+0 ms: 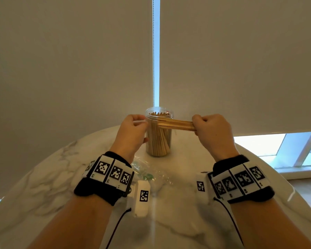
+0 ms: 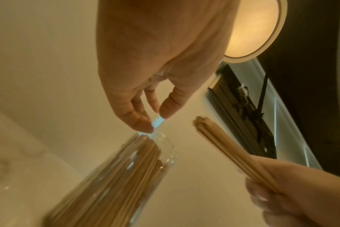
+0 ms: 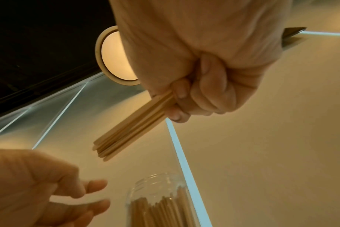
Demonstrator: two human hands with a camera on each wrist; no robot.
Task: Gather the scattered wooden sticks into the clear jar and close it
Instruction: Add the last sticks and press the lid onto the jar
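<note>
Item one: the clear jar (image 1: 159,133), standing upright and lidless on the marble bench (image 1: 187,177), toward its far edge, below the gap between two drawn roller blinds (image 1: 70,60). We are seeing it already well filled with wooden sticks (image 1: 158,141) standing on end and leaning together.

Item two: a further bundle of sticks (image 1: 176,124), which our right hand (image 1: 214,131) is clenching in a full fist at one end. The bundle is lying roughly level in the air, its free end reaching across the front of the jar's upper part; the right wrist view is showing that end (image 3: 101,151) up above the jar mouth (image 3: 157,181) and not inside it.

Item three: our left hand (image 1: 133,132), hovering just left of the jar's rim, fingers half curled, thumb and fingertips close together. In the head view a thin pale strip (image 1: 139,121) is showing at its fingertips; we are not able to tell whether the hand is pinching anything, since the wrist views are blurred there. The left wrist view is placing the fingertips (image 2: 144,124) right at the jar's rim (image 2: 157,136).

Item four: a crumpled clear plastic wrapper (image 1: 147,172), lying on the bench between our wrists, nearer than the jar.

Item five: marker-printed wristbands (image 1: 111,172), one on each wrist.
</note>
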